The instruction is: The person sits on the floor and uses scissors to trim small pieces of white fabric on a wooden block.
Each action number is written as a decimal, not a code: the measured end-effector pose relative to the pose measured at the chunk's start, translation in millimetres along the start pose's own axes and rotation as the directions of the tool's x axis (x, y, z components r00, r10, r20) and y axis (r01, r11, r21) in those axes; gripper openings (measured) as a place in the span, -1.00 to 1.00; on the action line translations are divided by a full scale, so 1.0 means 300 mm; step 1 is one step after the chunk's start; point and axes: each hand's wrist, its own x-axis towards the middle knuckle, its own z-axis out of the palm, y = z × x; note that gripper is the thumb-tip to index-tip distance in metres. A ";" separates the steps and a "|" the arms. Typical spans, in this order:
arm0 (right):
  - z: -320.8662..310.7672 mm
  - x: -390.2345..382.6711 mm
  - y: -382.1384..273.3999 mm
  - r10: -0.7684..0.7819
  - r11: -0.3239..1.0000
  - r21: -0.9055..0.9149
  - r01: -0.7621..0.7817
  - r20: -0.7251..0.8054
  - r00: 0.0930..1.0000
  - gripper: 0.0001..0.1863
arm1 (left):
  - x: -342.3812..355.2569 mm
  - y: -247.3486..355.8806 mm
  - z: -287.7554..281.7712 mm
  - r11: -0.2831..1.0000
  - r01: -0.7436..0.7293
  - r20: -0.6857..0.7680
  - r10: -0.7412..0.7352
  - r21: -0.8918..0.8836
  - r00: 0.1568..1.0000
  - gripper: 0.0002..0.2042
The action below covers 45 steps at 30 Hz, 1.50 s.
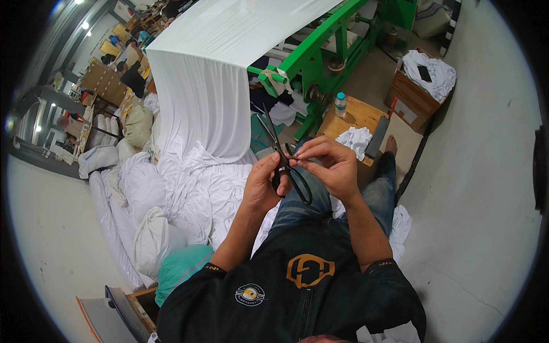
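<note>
My left hand [263,186] is closed around a pair of black-handled scissors [271,132], held upright over my lap with the blades pointing up and slightly apart. One handle loop hangs toward my right hand. My right hand [334,166] is beside the scissors, its thumb and fingertips pinched together at a small dark piece next to the pivot. That piece is too small to name, and I cannot tell whether it is attached to the scissors. White fabric [197,103] drapes from the machine ahead and piles in loose folds to the left of my legs.
A green metal machine frame [309,57] stands ahead. To the right, a small wooden table [357,113] bears a water bottle [340,105] and a crumpled white cloth [355,140]. Beyond is a cardboard box [400,94] of white fabric. Sacks and wrapped rolls lie left; people are in the background.
</note>
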 end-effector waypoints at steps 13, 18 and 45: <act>-0.058 0.015 -0.038 0.222 0.975 -0.011 -0.223 0.146 0.964 -0.78 | -0.011 0.034 0.015 0.984 0.117 0.023 -0.122 0.132 0.992 -0.68; -0.069 0.021 -0.061 0.342 0.935 0.027 -0.354 0.194 0.919 -0.75 | -0.004 0.033 -0.001 0.975 0.128 0.053 -0.139 0.180 0.989 -0.68; -0.126 0.010 -0.093 0.357 0.934 -0.046 -0.354 0.128 0.925 -0.74 | 0.032 0.042 0.125 0.868 0.103 -0.093 -0.066 0.485 0.994 -0.75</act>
